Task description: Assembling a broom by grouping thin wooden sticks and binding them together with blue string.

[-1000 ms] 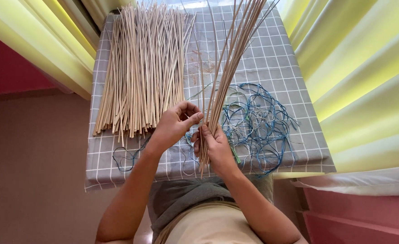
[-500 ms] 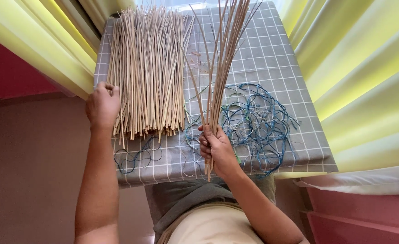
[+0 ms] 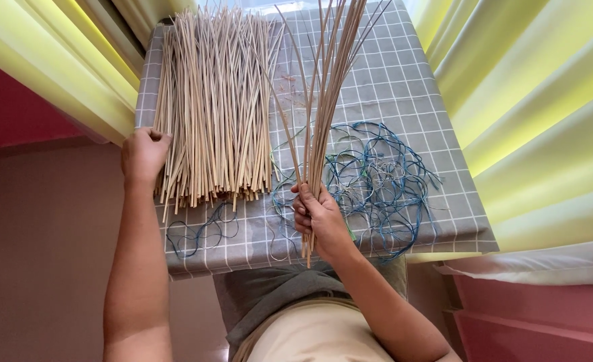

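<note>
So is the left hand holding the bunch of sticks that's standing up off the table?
No, the right hand grips the raised bunch of sticks, while the left hand is at the edge of the flat pile of sticks.

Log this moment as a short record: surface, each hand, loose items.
surface: table under a grey checked cloth
left hand: closed on the left edge of the stick pile, which lies flat on the cloth
right hand: grip shut on a stick bundle, held upright and fanning out at the top
loose items: blue and green wire tangle on the cloth, right of the bundle; a few strands near the front edge
surroundings: yellow curtains on both sides
</note>
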